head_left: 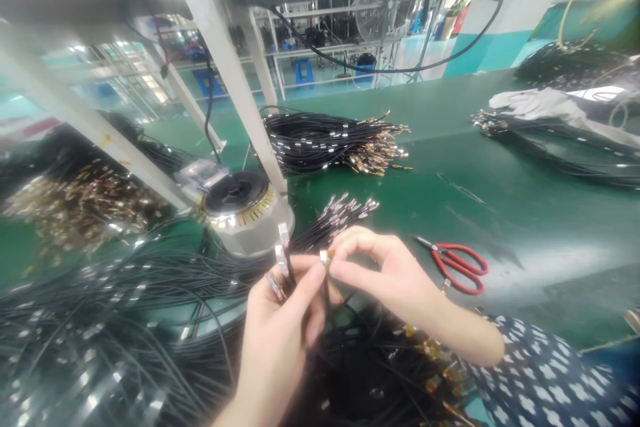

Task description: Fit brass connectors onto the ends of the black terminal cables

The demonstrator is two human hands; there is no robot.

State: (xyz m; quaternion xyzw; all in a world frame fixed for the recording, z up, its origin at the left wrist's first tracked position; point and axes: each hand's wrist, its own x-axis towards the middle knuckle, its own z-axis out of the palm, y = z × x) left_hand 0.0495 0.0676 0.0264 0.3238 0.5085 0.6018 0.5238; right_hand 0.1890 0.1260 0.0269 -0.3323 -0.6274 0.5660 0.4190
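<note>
My left hand (287, 320) is closed round several thin black cables, whose silvery connector ends (281, 259) stick up between the fingers. One cable's metal connector (324, 257) stands pinched at the left thumb and index fingertip. My right hand (373, 260) meets it there, thumb and index finger closed together at the connector's side. Whatever small thing the right fingertips hold is too small to make out. Just behind the hands lies a bundle of black cables with silvery ends (345, 213). More black cables with amber-coloured ends (430, 353) lie below the hands.
Red-handled scissors or snips (460, 267) lie on the green table (420, 207) at right. A round grey-white device with a black top (240, 207) stands by a white frame post (230, 73). Cable bundles (330, 140) lie behind, with more at left (125, 300) and far right (560, 147).
</note>
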